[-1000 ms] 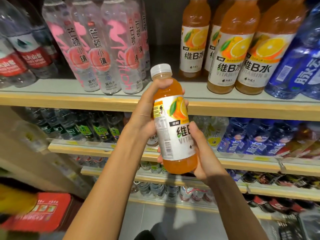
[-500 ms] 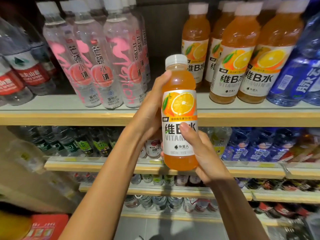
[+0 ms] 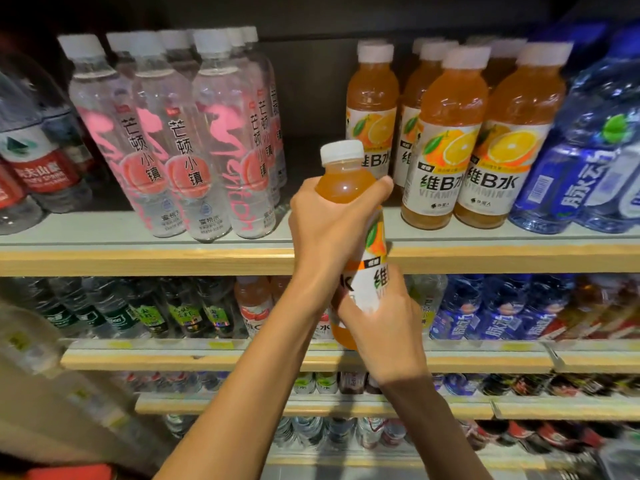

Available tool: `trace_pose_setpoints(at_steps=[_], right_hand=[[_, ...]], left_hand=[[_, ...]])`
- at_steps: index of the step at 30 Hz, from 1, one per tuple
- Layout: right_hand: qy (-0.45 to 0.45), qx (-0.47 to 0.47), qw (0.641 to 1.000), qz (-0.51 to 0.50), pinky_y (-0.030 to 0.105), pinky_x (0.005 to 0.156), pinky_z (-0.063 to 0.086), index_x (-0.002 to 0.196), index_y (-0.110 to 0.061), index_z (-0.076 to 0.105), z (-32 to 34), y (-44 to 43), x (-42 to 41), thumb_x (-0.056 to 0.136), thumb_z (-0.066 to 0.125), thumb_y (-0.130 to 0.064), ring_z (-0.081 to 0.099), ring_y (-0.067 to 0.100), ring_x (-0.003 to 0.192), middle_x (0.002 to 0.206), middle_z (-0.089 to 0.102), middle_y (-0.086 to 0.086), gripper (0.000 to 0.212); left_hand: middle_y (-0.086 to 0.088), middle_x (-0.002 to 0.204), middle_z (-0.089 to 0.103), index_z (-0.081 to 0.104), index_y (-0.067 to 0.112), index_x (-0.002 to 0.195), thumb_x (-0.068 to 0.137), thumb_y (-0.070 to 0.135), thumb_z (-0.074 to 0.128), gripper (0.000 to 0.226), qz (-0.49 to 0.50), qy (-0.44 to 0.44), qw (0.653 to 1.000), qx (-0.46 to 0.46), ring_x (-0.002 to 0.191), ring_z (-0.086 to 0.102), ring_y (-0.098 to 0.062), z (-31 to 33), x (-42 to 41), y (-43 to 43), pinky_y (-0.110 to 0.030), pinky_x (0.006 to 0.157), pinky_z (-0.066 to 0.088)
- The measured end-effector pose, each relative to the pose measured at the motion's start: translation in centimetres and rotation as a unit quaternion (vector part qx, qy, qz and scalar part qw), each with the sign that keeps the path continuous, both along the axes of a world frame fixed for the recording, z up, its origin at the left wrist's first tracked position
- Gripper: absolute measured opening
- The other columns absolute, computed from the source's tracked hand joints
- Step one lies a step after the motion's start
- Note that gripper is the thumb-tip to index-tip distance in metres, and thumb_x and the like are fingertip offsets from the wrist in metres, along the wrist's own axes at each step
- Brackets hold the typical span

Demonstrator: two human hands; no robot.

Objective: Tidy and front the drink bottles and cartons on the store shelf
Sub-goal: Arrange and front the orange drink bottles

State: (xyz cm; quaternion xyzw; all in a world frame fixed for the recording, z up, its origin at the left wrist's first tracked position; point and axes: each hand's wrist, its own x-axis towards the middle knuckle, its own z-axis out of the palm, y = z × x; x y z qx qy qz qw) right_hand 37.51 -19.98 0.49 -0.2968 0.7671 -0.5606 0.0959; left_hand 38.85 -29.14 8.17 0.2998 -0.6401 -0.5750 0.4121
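Orange plastic bottle with a white screw cap (image 3: 346, 183) is held in the air just in front of the wooden front edge of the pale upper shelf (image 3: 138, 261), roughly upright and resting on nothing. The left hand (image 3: 325, 233) grips its shoulder below the cap, fingers wrapped round the far side. The right hand (image 3: 381, 327) curls round the lower body near the base. One hand high and one low suits turning the bottle about its own axis, and the label supports that reading: the fruit picture and the large lettering sit off to the right side rather than square to the viewer (only part of the lettering shows between the hands).

Behind the cap there is a bare stretch of shelf, between the clear plastic bottles with pink labels (image 3: 194, 150) on the left and the row of matching orange bottles (image 3: 446, 150) on the right. That gap seems the likely slot, at the front edge, since the first orange bottle there stands further back than its neighbours.

Further right stand blue bottles (image 3: 581, 174), and at the far left end red-labelled water bottles (image 3: 38, 168). The lower shelf (image 3: 173, 358) holds dark, green-labelled and blue bottles, too blurred to read.
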Motion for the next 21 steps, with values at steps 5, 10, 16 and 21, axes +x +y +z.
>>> trace_pose_setpoints(at_steps=[5,10,16,21], right_hand=[[-0.152,-0.116,0.963,0.193,0.017,0.068,0.052,0.111,-0.026,0.056,0.9,1.5,-2.0,0.066,0.069,-0.055,0.068,0.006,0.089,0.098,0.071,-0.011,0.055],[-0.328,-0.142,0.866,0.349,0.045,0.097,0.049,0.136,-0.012,0.046,2.2,2.5,-3.6,0.064,0.078,-0.059,0.059,0.031,0.117,0.125,0.063,0.014,0.091],[-0.286,-0.131,0.873,0.371,0.049,0.096,0.049,0.127,-0.014,0.054,3.7,1.7,-3.4,0.068,0.080,-0.044,0.064,0.032,0.109,0.117,0.067,0.015,0.071],[-0.187,-0.152,0.922,0.304,0.034,0.078,0.057,0.101,-0.027,0.068,3.9,0.7,-2.6,0.068,0.075,-0.034,0.071,0.023,0.091,0.096,0.073,0.008,0.035]], left_hand=[[-0.008,0.068,0.066,0.070,0.014,0.074,0.055,0.024,0.078,0.023,-0.122,0.079,0.978,0.147,0.064,0.064,-0.024,0.5,0.1,-1.3,-0.040,0.069,0.056],[-0.008,0.079,0.068,0.073,0.010,0.076,0.052,0.027,0.077,0.029,-0.349,0.142,0.896,0.233,0.066,0.065,-0.023,1.6,0.2,-3.2,-0.029,0.063,0.054],[-0.011,0.090,0.066,0.065,0.004,0.098,0.050,0.029,0.086,0.057,-0.528,0.193,0.786,0.258,0.070,0.065,-0.025,1.8,-0.5,-3.8,-0.031,0.068,0.056],[-0.013,0.097,0.070,0.069,0.006,0.102,0.054,0.033,0.086,0.057,-0.547,0.179,0.788,0.219,0.080,0.068,-0.026,1.5,-0.7,-4.4,-0.034,0.076,0.056]])
